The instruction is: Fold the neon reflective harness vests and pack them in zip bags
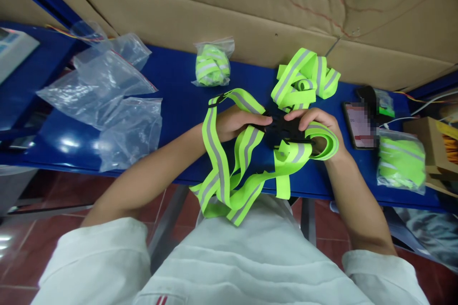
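Between my hands is a black plastic piece (284, 126) joined to neon-yellow reflective straps (216, 152) with a grey stripe. My left hand (234, 121) grips its left side, thumb on top, with straps looping around the fingers. My right hand (320, 124) grips the right side with thumb and fingers, and a coiled strap (331, 145) circles beside its palm. Loose strap ends hang over the table's front edge toward my lap. Just beyond my right hand lies another bundle of the same straps (296, 74). The fingers under the black piece are hidden.
Clear zip bags (103, 81) lie on the blue table (175, 71) at left. A bagged strap bundle (213, 64) stands at the back, another bagged bundle (400, 159) at right. Nearby are a phone (358, 126) with a cable and a cardboard box (425, 143). A cardboard wall (179, 14) closes the back.
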The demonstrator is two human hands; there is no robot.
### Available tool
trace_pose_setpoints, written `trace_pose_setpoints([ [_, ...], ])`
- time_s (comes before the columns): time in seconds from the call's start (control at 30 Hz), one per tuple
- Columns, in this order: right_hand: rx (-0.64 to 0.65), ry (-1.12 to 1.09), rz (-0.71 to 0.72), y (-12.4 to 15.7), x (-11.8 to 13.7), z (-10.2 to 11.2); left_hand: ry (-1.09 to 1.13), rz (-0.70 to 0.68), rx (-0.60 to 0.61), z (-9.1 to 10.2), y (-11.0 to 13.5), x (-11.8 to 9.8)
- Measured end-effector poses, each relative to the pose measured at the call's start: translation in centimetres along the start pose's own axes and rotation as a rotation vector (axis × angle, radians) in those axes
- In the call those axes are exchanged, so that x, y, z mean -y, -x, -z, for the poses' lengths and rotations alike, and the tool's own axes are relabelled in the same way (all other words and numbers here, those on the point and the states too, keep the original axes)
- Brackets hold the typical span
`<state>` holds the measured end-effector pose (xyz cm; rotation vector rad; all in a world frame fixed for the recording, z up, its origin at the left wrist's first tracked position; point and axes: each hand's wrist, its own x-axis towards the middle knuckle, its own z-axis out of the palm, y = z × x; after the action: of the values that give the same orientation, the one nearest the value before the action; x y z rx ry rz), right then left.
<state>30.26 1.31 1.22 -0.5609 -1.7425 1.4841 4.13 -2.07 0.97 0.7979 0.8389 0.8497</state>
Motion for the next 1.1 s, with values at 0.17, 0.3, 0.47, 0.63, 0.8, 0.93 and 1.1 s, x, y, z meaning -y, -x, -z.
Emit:
trace_pose_setpoints([
  [0.17,0.048,0.016,-0.011,-0.2,0.0,-0.6,-0.062,-0.011,0.001,0.2,-0.1,0.7],
  [0.3,0.057,0.085,-0.025,-0.5,-0.2,-1.0,-0.079,-0.011,0.014,-0.1,-0.2,1.1],
  [0.47,-0.075,0.080,-0.129,-0.7,-0.2,-0.4,-0.509,-0.423,-0.181,-0.2,0.6,-0.6],
  [0.63,0.020,-0.019,-0.286,-0.3,0.5,0.6,-0.990,-0.941,-0.218,-0.2,2.2,-2.7],
  [0.8,0.101,0.326,-0.167,-0.4,0.8,-0.2,-1.086,-1.015,-0.193,0.0,2.3,-2.3],
  [0.93,0.016,0.532,-0.225,-0.7,0.0,-0.8,-1.073,-0.838,-0.151,1.0,1.3,-1.9],
  [1.1,-0.272,0.583,-0.094,-0.6,-1.2,-1.1,-0.716,-0.427,-0.042,1.6,0.9,-2.3],
])
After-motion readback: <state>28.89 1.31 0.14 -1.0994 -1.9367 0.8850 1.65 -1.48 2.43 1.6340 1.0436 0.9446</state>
